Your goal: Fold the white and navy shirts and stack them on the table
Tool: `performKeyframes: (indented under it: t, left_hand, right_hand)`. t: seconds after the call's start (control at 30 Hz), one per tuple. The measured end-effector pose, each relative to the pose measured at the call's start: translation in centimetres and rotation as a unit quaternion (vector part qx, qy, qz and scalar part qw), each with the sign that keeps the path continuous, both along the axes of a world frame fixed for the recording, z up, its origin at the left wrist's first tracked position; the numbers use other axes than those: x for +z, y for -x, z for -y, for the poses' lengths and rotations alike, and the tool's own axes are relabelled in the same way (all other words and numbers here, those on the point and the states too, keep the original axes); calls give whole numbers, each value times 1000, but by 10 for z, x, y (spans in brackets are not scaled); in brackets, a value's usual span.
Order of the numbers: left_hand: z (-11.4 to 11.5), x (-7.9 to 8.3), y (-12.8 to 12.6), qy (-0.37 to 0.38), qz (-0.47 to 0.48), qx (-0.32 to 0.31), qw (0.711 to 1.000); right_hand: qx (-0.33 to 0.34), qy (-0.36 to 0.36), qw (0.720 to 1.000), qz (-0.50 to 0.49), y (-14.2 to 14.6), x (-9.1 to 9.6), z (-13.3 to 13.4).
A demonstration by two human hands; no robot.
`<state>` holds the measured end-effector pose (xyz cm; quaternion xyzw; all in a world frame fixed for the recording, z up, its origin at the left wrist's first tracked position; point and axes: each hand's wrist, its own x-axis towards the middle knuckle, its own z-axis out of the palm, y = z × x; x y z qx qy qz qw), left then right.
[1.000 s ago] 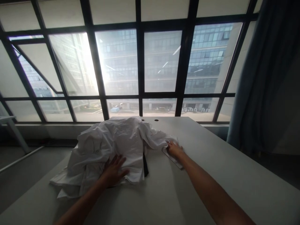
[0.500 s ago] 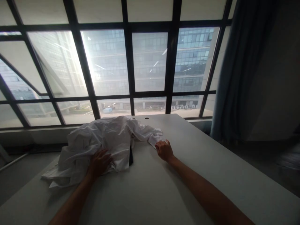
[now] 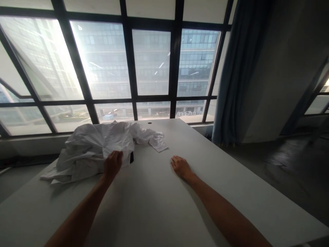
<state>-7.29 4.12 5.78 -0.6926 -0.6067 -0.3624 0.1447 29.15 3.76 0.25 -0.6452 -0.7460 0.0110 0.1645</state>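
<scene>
A crumpled white cloth garment, which looks like a shirt (image 3: 87,144), lies heaped on the left part of the white table (image 3: 149,206). Its sleeve-like end stretches right across the tabletop, with the cuff flat. My left hand (image 3: 113,163) is at the near right edge of the heap, fingers closed on the fabric; the fingertips are partly hidden. A small dark patch (image 3: 132,157) shows beside the cloth's right edge. Resting on the table to the right, my right hand (image 3: 181,167) has its fingers curled together with nothing visible in them, a short way from the cuff.
Large windows with black frames (image 3: 175,61) stand behind the table. A blue curtain (image 3: 231,79) hangs at the right, beyond the table's right edge. A round dark hole (image 3: 149,122) sits near the table's far edge.
My left hand has gone from lying spread on the garment to closing at its edge. My right hand has drawn away from the cuff and its fingers have curled. The view has turned right.
</scene>
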Motion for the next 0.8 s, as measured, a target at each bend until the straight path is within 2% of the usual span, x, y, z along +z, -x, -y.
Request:
performKeyframes:
  t: [0.07, 0.13, 0.2, 0.27, 0.33, 0.37, 0.47, 0.5, 0.53, 0.57, 0.6, 0.63, 0.67, 0.7, 0.73, 0.77, 0.8]
  left_hand:
    - [18, 2, -25, 42, 36, -46, 997]
    - [38, 2, -49, 118, 65, -128, 983]
    - [56, -1, -70, 202, 100, -217, 950]
    - [73, -5, -84, 283, 125, -299, 903]
    - [87, -8, -93, 378, 134, -380, 834]
    - [92, -7, -95, 432, 139, -421, 786]
    - [98, 1, -92, 572, 173, -534, 598]
    - [94, 6, -88, 584, 196, -552, 561]
    - [87, 10, -82, 571, 226, -556, 561]
    - [77, 15, -74, 533, 253, -541, 599]
    - [65, 18, -63, 472, 272, -504, 670]
    - [51, 21, -51, 394, 278, -447, 754]
    - [37, 23, -36, 317, 257, -378, 831]
    - [24, 24, -20, 248, 222, -303, 893]
    - [12, 23, -2, 197, 180, -228, 937]
    - [3, 22, 15, 161, 132, -154, 966]
    - [-4, 20, 31, 137, 83, -85, 983]
  right_hand:
    - [-4, -3, 1000, 4, 1, 0, 1]
    - [-8, -4, 1000, 8, 0, 0, 0]
    - [-8, -6, 1000, 10, 0, -2, -2]
    - [-3, -10, 1000, 11, -1, -4, -5]
    - [8, -14, 1000, 12, 0, -6, -12]
    - [15, -15, 1000, 12, 2, -7, -17]
    - [33, -9, 999, 6, 8, -7, -41]
    - [36, -4, 999, 2, 11, -6, -52]
    - [38, 1, 999, -3, 14, -6, -63]
    - [41, 6, 999, -5, 17, -5, -75]
    - [44, 12, 999, -6, 19, -4, -86]
    - [47, 20, 999, -3, 22, -4, -97]
    - [49, 31, 998, 3, 23, -4, -107]
    - [49, 44, 998, 10, 25, -3, -115]
    - [49, 62, 997, 18, 26, -4, -122]
    - [48, 80, 995, 26, 27, -4, -128]
    - [46, 94, 994, 34, 27, -5, -132]
